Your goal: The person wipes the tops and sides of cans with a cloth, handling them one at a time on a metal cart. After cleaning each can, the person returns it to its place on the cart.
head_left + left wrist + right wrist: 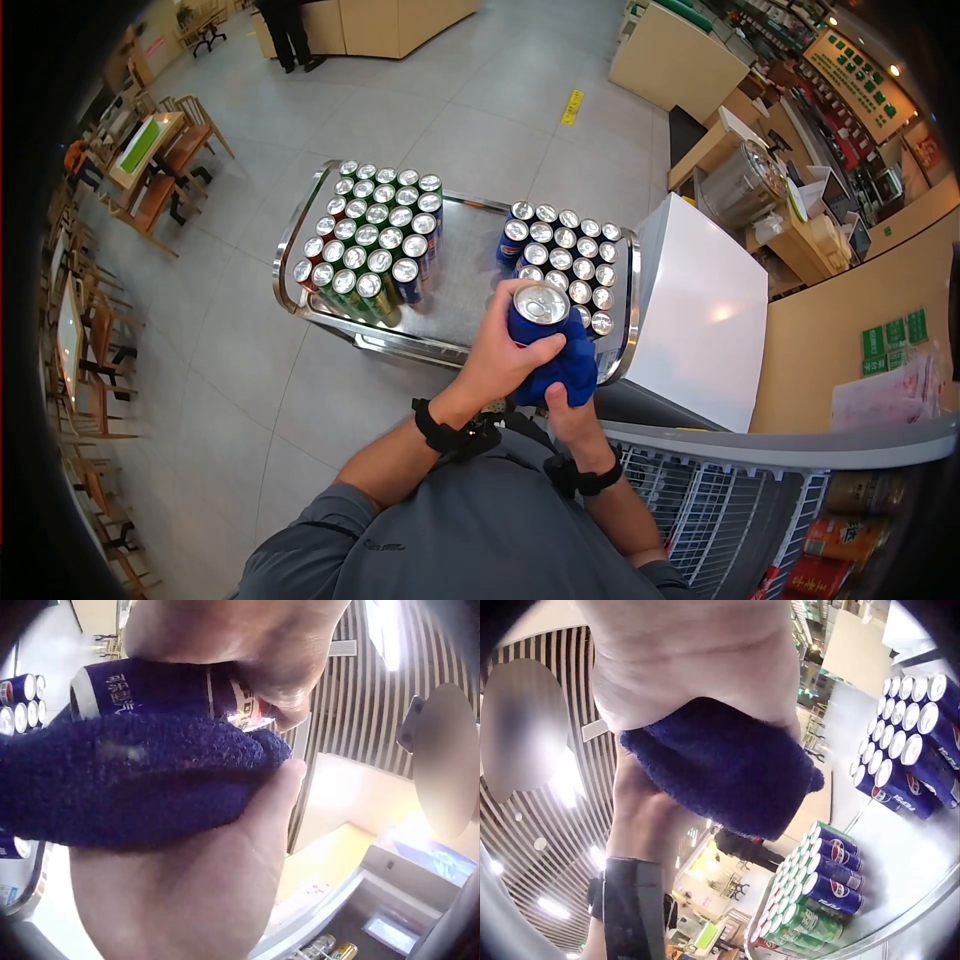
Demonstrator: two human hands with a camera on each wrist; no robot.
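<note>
My left hand (497,358) grips an upright blue can (540,306) near its top, thumb across the front. Against the can's lower right side lies a blue cloth (568,366), held by my right hand (577,420), whose thumb shows and whose fingers are mostly covered. In the left wrist view the can (150,686) lies between the left hand (225,630) and the cloth (135,776). The right wrist view shows the cloth (727,769) under the right palm (697,660), hiding the can.
A metal cart (455,270) carries green, red and blue cans (366,236) on its left and blue cans (563,238) on its right. Beside it stands a white-topped unit (700,310); wire racks (700,500) are at lower right. A person (286,30) stands far back.
</note>
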